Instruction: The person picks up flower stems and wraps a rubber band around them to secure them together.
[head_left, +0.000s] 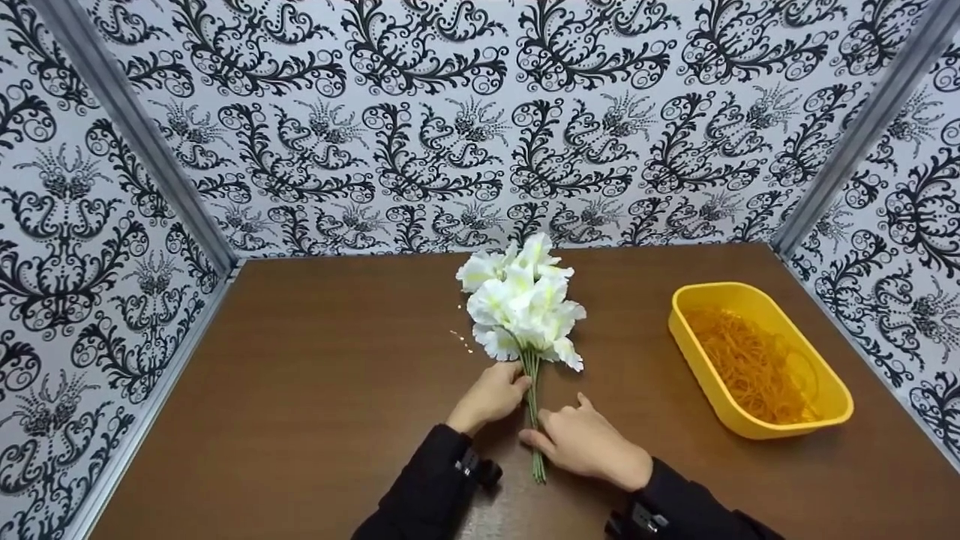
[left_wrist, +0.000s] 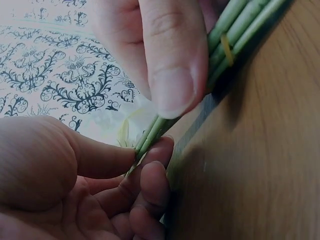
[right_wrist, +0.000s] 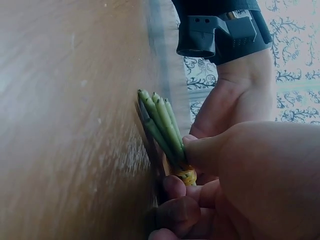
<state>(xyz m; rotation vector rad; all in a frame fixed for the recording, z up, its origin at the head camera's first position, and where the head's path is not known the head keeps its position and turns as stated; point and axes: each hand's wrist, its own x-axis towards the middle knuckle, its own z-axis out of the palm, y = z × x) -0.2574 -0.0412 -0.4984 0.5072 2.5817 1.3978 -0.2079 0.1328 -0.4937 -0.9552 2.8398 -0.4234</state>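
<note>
A bunch of white artificial flowers [head_left: 521, 304] lies on the brown table, blossoms toward the back wall. Just below the blossoms, my left hand [head_left: 491, 394] pinches the green stems [left_wrist: 150, 134] between thumb and fingers. Lower down, my right hand [head_left: 589, 442] holds the same bunch, its thumb lying across the stems. A thin yellow-orange rubber band [left_wrist: 227, 50] circles the stems near the right thumb. In the right wrist view the band [right_wrist: 187, 176] looks wound round them by the fingers, and the cut stem ends [right_wrist: 160, 107] stick out beyond.
On the right stands a yellow plastic tub [head_left: 686, 341] with a heap of orange-yellow rubber bands [head_left: 750, 367] in it. A few small pale bits [head_left: 461, 339] lie left of the blossoms. Patterned walls [head_left: 480, 150] enclose the table [head_left: 322, 360] at the back and sides.
</note>
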